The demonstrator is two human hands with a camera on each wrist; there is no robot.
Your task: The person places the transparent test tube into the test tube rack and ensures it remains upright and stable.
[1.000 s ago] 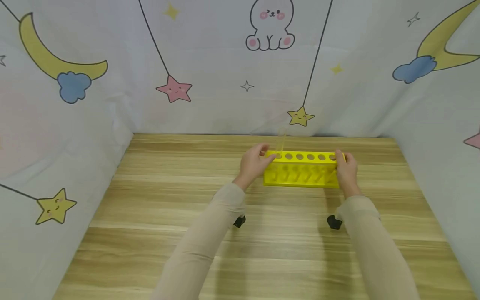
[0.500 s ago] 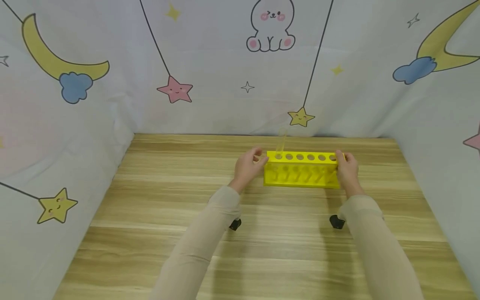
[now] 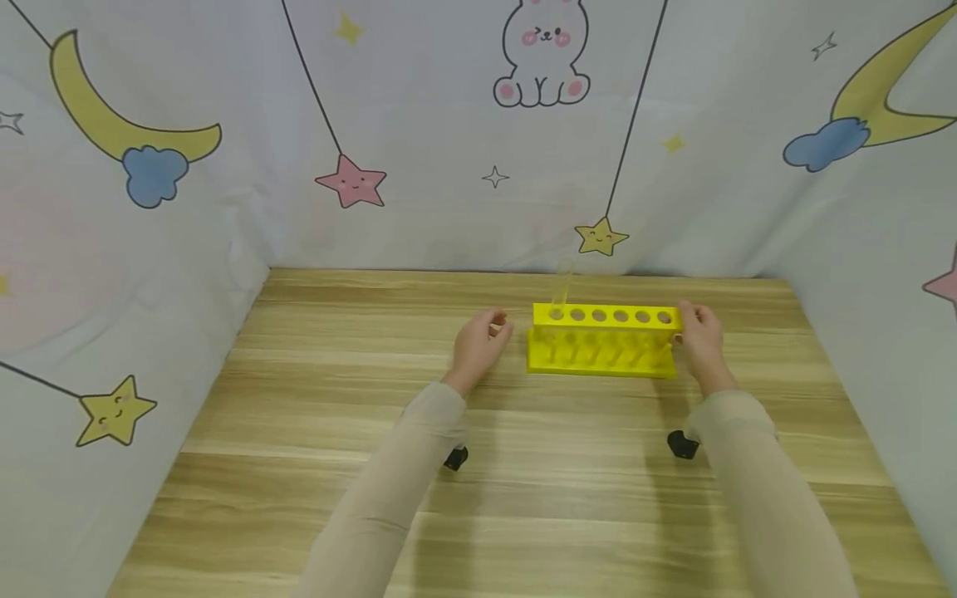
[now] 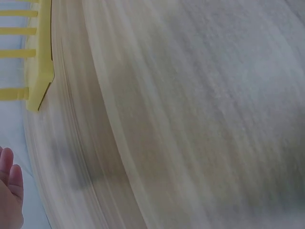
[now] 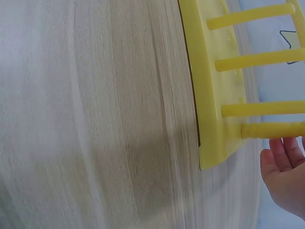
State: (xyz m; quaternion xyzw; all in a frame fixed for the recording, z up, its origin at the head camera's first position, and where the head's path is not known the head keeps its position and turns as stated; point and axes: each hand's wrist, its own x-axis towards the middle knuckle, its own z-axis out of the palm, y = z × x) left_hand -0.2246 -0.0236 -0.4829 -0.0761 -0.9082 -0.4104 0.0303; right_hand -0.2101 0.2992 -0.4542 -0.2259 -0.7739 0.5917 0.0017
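Note:
A yellow test tube rack (image 3: 606, 317) stands on the wooden table, with a row of several holes along its top. One clear test tube (image 3: 563, 284) pokes up from the leftmost hole, faint against the backdrop. My left hand (image 3: 481, 345) is a short way left of the rack, fingers loosely bent and holding nothing; its fingers show at the edge of the left wrist view. At the rack's right end is my right hand (image 3: 701, 339), its relaxed fingers (image 5: 281, 155) right at the end post in the right wrist view.
The wooden table (image 3: 299, 415) reaches back to a white printed curtain (image 3: 434, 100), which also hangs along both sides. A black wrist device (image 3: 683, 444) shows under the right sleeve, another (image 3: 456, 458) under the left.
My left hand has drawn away from the rack, leftward and toward me. My right hand has shifted slightly right at the rack's end. Rack and tube stay in place.

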